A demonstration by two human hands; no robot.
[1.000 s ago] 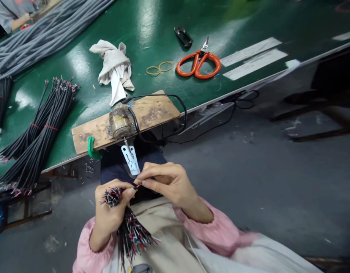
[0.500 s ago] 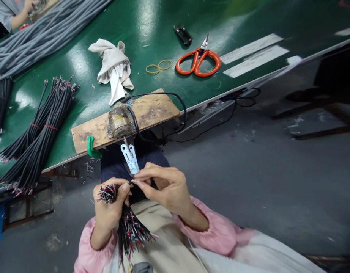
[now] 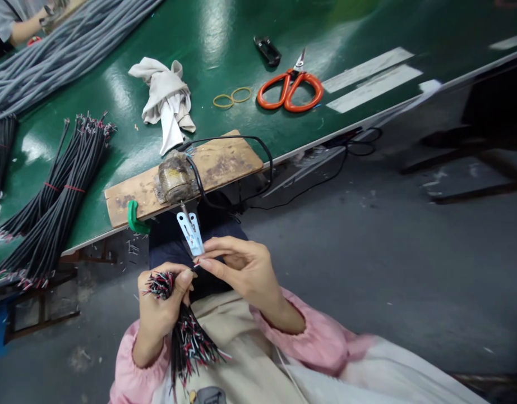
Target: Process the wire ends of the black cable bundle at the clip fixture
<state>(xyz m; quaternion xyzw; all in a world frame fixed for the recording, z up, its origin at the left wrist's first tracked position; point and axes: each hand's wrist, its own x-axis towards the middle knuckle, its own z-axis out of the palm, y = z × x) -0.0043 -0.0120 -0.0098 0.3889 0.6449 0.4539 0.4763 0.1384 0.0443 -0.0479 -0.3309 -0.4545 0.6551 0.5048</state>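
The left hand [image 3: 160,306] curled around a bundle of black cables [image 3: 191,339] with red and white ends, before the beige apron [image 3: 235,331], thumb pressed against forefinger. The right hand [image 3: 248,269] brought thumb and fingertips together near one cable's fine wires [image 3: 196,264], beside a light-blue clothespin [image 3: 191,234]; whether they pinched these was too small to tell.

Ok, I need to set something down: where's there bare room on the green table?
Bare tabletop lies beyond the white cloth, between the grey cables and the black item; another patch beyond the white strips. The left is crowded with cables and tied black wire bundles.
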